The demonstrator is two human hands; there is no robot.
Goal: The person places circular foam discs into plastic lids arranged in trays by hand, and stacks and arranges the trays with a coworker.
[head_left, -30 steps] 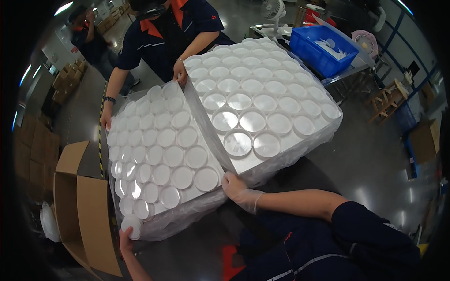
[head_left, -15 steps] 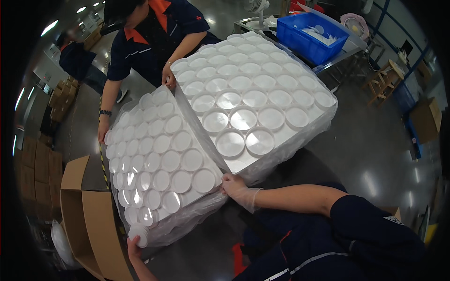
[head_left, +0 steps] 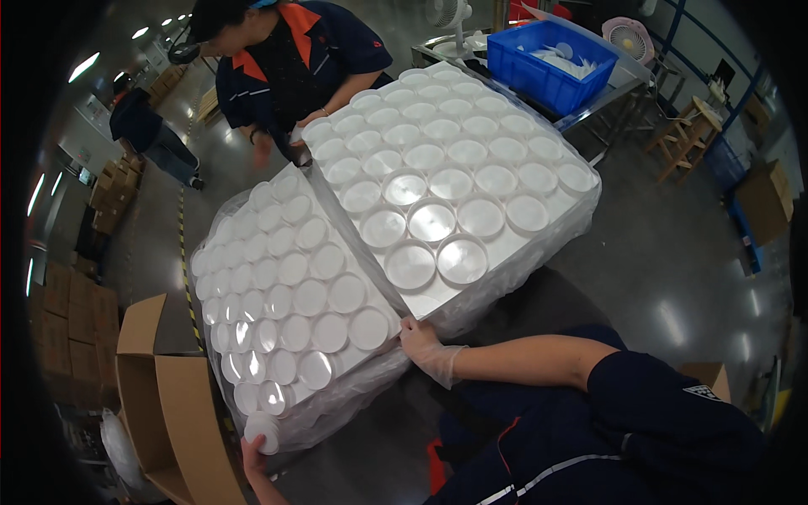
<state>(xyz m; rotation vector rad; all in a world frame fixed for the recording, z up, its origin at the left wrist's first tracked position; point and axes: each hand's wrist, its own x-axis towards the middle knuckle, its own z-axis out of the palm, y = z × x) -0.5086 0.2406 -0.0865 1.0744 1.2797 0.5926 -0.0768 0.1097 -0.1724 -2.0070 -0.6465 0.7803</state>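
Note:
Two large blocks of stacked round white plastic lids lie side by side in clear film, the left block (head_left: 291,268) and the right block (head_left: 425,155). At the left block's near left corner, my left hand (head_left: 255,459) is closed against a corner stack of lids (head_left: 262,427), its far fingers hidden. My right hand (head_left: 429,352), in a thin clear glove, pinches the clear plastic film (head_left: 396,301) at the near end of the seam between the blocks. Across from me a co-worker's hand (head_left: 318,116) is at the seam's far end; their other hand is blurred.
An open cardboard box (head_left: 181,421) stands left of the left block. Beyond the right block are a blue bin (head_left: 551,67) of white pieces, a pink fan (head_left: 627,38) and a wooden stool (head_left: 688,139). Another person (head_left: 143,126) is farther off at left.
The co-worker's hand has left the left block's far left edge and moved in toward their body. My hands keep their places on the blocks; the view has shifted slightly.

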